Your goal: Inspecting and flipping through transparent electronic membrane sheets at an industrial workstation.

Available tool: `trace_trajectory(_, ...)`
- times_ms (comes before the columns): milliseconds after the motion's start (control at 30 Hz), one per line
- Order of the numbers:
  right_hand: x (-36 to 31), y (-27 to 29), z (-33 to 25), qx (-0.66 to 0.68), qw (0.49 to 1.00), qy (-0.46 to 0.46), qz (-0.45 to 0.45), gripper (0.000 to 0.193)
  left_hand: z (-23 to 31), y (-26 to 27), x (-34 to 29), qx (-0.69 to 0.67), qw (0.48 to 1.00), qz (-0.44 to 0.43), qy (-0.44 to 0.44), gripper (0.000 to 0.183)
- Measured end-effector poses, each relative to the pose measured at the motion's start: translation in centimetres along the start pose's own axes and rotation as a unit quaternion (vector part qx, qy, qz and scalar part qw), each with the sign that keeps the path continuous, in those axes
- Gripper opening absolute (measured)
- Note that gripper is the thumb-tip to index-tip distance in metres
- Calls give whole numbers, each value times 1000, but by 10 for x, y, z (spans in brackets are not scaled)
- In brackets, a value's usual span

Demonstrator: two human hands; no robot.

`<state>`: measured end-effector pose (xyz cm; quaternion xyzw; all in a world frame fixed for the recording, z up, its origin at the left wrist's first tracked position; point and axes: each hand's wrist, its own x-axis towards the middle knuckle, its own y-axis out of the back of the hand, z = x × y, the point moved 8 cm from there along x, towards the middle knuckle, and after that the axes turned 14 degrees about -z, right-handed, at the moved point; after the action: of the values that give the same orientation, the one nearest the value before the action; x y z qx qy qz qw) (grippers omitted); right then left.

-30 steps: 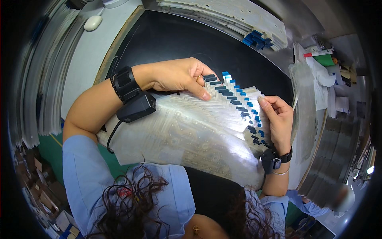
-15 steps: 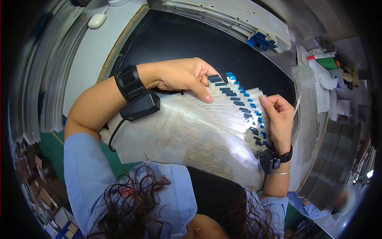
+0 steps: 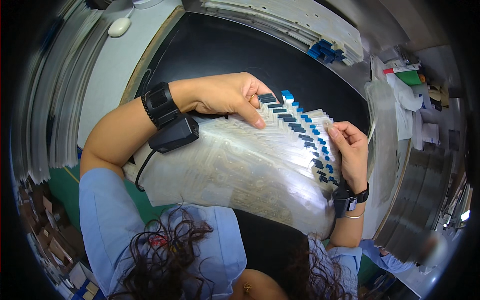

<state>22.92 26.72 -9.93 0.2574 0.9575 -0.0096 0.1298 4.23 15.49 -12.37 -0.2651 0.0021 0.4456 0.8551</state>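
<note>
A thick stack of translucent plastic sheets (image 3: 220, 165) is fanned out in front of me, with faint line patterns on the top one. Blue and dark tabs (image 3: 295, 127) run in staggered rows along its right-hand edges. My left hand (image 3: 235, 97) grips the far corner of the stack, thumb on top and the other fingers curled beyond the edge. At the right edge, my right hand (image 3: 350, 145) pinches the sheet corners between thumb and bent fingers. How many sheets each hand holds cannot be made out.
Under the stack lies a black mat (image 3: 215, 45). Upright sheets stand in a rack (image 3: 65, 100) on the left, near a white mouse (image 3: 119, 27). Pale boards (image 3: 300, 20) with blue clips (image 3: 326, 51) lie at the back. Another person's sleeve (image 3: 385, 257) shows at lower right.
My right hand has shifted very slightly down along the sheets' right edge. The fan of tabs has moved a little with it; my left hand keeps nearly the same place.
</note>
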Motion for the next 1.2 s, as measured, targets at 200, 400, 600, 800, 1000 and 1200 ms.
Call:
trace_trajectory(200,-2,0,-3,15,1000,12,15,12,3,-1,0,5,1000,7,6,42)
trace_trajectory(400,7,-1,-2,-40,999,7,9,10,4,-3,1,-6,1000,8,6,42)
trace_trajectory(600,2,-4,-4,-8,999,5,30,10,-4,4,2,11,1000,0,-3,42)
trace_trajectory(800,6,-2,-4,-51,999,-6,18,10,-1,-1,3,-2,1000,-10,-3,43)
trace_trajectory(1000,3,-3,-1,-14,1000,-1,27,12,-1,1,1,16,1000,-16,0,44)
trace_trajectory(1200,13,-4,-11,-168,982,18,83,16,1,-3,2,24,1000,-5,-1,45)
